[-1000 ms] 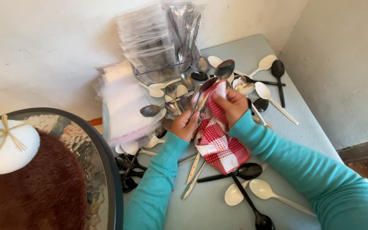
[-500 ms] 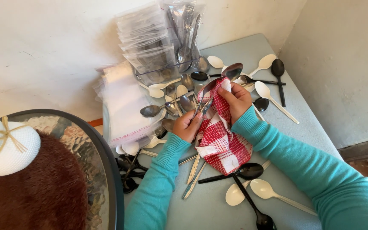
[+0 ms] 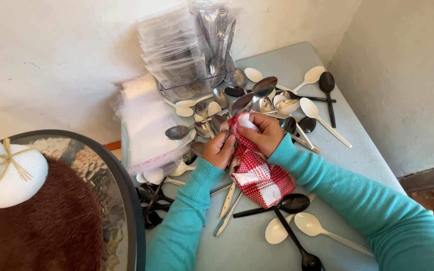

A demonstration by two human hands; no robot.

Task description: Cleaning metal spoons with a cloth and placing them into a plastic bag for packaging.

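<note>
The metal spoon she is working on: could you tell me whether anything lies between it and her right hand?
Yes. The red and white checked cloth is wrapped over the metal spoon, so the right hand presses it through the fabric. The left hand holds the spoon lower down; whether cloth lies under that grip cannot be told.

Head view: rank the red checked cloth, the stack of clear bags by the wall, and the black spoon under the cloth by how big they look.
1. Stack of clear bags, largest.
2. Red checked cloth, gripped by both hands.
3. Black spoon, smallest, partly hidden by the cloth.
The cloth is bunched up and the bags lie farther from the camera, so the top two are less certain.
</note>
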